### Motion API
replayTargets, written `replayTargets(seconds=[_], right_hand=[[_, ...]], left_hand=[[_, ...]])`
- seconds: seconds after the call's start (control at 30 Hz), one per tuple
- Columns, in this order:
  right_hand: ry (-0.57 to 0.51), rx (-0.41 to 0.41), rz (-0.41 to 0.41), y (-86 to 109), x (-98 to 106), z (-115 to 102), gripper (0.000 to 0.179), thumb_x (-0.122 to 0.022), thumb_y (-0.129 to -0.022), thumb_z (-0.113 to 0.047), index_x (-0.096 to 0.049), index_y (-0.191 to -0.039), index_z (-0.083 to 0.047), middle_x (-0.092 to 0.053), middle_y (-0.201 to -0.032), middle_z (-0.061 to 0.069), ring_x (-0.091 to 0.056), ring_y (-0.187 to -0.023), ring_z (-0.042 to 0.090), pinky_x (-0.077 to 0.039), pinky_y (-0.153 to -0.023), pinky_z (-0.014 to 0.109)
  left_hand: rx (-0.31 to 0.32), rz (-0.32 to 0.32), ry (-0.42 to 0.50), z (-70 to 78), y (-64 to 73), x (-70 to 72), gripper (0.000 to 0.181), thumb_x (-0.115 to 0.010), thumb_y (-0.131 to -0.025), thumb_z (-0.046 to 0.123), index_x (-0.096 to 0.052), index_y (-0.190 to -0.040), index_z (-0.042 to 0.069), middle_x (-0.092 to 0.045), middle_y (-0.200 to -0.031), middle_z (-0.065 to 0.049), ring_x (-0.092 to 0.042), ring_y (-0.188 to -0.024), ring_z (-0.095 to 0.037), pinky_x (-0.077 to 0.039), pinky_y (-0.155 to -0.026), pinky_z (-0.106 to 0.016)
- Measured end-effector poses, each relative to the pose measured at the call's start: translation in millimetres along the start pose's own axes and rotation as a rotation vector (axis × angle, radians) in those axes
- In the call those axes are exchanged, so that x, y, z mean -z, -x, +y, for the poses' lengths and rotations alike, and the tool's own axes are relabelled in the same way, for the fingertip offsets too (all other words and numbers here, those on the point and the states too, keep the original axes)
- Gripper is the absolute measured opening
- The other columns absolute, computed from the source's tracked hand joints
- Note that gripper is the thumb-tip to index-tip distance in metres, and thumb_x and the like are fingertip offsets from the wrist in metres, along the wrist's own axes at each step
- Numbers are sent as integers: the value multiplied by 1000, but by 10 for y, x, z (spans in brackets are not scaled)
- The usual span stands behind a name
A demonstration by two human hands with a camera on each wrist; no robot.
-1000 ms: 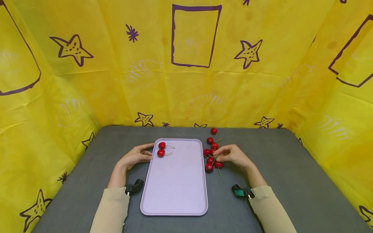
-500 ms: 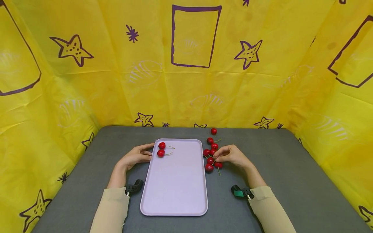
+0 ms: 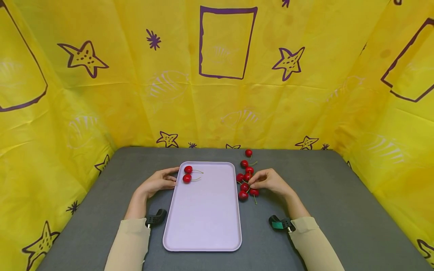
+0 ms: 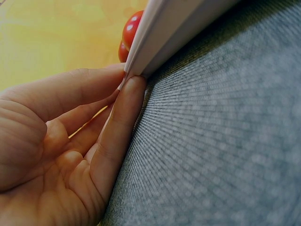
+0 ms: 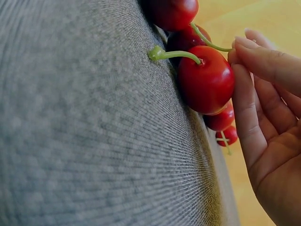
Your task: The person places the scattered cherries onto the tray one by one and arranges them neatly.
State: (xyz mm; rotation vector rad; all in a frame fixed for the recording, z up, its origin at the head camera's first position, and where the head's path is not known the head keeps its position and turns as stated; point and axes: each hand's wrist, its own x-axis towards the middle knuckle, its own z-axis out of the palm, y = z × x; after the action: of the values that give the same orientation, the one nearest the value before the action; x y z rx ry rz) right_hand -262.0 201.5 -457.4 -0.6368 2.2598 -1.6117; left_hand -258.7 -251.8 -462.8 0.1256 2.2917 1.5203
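A pale lilac tray (image 3: 202, 218) lies on the grey tabletop, with two stemmed cherries (image 3: 187, 178) near its far left corner. My left hand (image 3: 158, 183) pinches the tray's left rim; in the left wrist view the thumb (image 4: 84, 87) meets the rim and a fingertip presses low against its side. Right of the tray, my right hand (image 3: 271, 181) pinches the green stem (image 5: 211, 44) of a cherry (image 3: 243, 195) at the front of a loose cluster. That cherry (image 5: 174, 12) sits among the others, and a nearer cherry (image 5: 207, 80) with its own stem lies close by the fingers.
Several more cherries (image 3: 244, 164) trail back from the cluster along the tray's right side, one cherry (image 3: 249, 153) near the table's far edge. A yellow patterned cloth (image 3: 217, 113) rises behind and on both sides. Black wrist mounts (image 3: 280, 223) stick inward from the sleeves.
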Motion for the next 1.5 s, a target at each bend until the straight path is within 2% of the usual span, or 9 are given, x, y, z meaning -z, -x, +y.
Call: replayTargets(seconds=[0.5, 0.9, 1.23, 1.5], right_hand=[[-9, 33, 34, 13, 25, 39, 20, -76, -83, -5, -71, -96, 10, -73, -79, -12, -66, -71, 2, -57, -69, 22], [-17, 33, 62, 26, 47, -14, 23, -74, -85, -7, -70, -100, 10, -73, -81, -12, -70, -74, 10, -60, -74, 26], [-9, 41, 93, 17, 6, -65, 20, -73, -86, -9, -72, -99, 6, -73, -82, -12, -69, -73, 8, -60, -73, 29], [-40, 3, 122, -19, -64, -144, 22, -75, -85, -9, -72, -100, 8, -74, -81, -12, -66, -72, 6, -58, -71, 27]], left_hand=[[-8, 11, -11, -2, 23, -13, 71, -70, -89, 16, -38, -152, 11, -62, -115, -17, -59, -96, -18, -57, -89, -25], [-8, 2, -6, 1, 11, 1, 71, -70, -89, 15, -38, -152, 10, -63, -114, -16, -60, -96, -18, -57, -89, -25], [-16, 0, 4, 2, 12, 2, 71, -70, -89, 14, -38, -152, 9, -63, -112, -16, -59, -95, -18, -57, -87, -23], [-14, -2, 1, 6, 20, -1, 72, -71, -89, 16, -37, -152, 9, -62, -116, -18, -59, -96, -18, -57, -88, -25]])
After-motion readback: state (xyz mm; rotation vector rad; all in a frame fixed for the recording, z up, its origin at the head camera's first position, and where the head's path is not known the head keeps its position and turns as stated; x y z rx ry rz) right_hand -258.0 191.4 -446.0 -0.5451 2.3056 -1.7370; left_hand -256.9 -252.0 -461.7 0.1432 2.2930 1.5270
